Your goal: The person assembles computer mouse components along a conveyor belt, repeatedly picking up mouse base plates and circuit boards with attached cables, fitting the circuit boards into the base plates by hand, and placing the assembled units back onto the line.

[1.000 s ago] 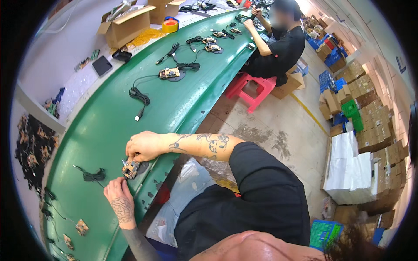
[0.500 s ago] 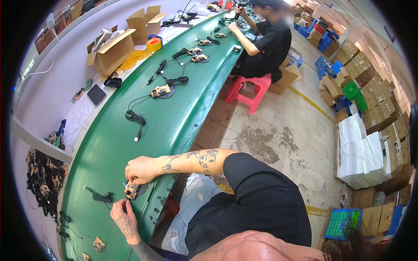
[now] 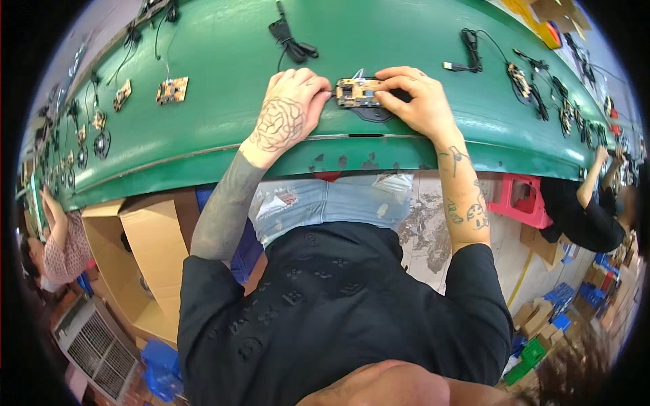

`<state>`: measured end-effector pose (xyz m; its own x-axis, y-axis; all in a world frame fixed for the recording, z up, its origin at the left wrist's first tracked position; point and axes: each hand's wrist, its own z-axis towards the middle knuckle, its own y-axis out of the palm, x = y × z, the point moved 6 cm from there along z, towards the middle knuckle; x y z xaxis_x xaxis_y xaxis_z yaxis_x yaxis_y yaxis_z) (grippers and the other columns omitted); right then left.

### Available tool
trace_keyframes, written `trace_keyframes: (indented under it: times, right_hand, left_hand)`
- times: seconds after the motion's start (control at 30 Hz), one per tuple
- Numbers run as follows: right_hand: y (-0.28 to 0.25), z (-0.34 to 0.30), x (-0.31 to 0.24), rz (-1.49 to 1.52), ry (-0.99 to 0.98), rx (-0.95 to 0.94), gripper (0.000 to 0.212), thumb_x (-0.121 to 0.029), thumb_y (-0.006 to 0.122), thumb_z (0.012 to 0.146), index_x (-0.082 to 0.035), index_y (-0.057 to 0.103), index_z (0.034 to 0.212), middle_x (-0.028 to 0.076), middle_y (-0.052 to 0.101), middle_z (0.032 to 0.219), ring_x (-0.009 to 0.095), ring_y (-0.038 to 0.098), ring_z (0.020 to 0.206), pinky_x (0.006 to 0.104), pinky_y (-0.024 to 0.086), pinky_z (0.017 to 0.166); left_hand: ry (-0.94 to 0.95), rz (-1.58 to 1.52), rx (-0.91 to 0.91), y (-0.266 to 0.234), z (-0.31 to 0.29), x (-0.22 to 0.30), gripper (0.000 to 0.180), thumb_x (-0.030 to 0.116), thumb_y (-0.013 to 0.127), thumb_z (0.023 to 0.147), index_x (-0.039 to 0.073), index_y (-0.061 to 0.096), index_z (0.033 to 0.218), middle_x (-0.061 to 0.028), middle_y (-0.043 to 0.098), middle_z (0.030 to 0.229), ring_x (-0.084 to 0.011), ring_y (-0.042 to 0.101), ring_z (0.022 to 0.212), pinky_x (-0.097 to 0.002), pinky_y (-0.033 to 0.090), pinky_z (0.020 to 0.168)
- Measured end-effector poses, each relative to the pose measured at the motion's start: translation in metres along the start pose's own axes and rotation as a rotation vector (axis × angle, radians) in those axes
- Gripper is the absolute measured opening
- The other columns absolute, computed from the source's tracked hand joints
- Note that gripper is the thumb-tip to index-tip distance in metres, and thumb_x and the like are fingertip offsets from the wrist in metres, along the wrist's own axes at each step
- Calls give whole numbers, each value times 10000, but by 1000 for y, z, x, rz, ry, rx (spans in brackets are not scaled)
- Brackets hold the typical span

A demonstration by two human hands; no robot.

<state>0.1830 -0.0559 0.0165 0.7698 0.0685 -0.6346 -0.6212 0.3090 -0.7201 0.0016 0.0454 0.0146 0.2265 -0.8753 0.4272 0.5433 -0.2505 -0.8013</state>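
A small tan circuit board (image 3: 352, 95) with dark parts lies on a flat black base plate (image 3: 374, 116) on the green conveyor belt. My right hand (image 3: 423, 105) has its thumb and fingers closed on the board's right end, beside a short pale wire. At the board's left end, my left hand (image 3: 288, 111) is closed, thumb against forefinger; whatever is between them is hidden. Beyond it lies a bundled black cable (image 3: 290, 44), whose lead runs down behind this hand.
More boards with cables lie along the belt, among them a tan board (image 3: 172, 90) on the left and a cable with a plug (image 3: 467, 54) on the right. An open cardboard box (image 3: 152, 264) stands below left. Co-workers sit at both sides, one near a pink stool (image 3: 518, 201).
The view has swung from the right-hand stretch of the belt to straight ahead. Both hands have stayed at the same board; the right now grips its right end.
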Motion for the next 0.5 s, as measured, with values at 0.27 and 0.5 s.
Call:
trace_keyframes:
  times: [0.27, 0.5]
  right_hand:
    - [-5, -2, 5, 22, 51, -40, 139, -158, 766, 801, -71, 729, 903, 44, 715, 1090, 223, 660, 1035, 336, 516, 911]
    - [-8, -3, 4, 32, 78, -29, 133, -120, 769, 795, -58, 727, 905, 51, 715, 1095, 215, 660, 1044, 335, 513, 925]
  left_hand:
    - [10, 22, 45, 6, -2, 10, 109, 98, 687, 845, 85, 660, 949, -41, 610, 911, -248, 582, 894, -379, 432, 874]
    - [95, 13, 53, 6, 3, 12, 122, 103, 708, 829, 74, 669, 941, -41, 630, 907, -252, 593, 888, -392, 447, 870]
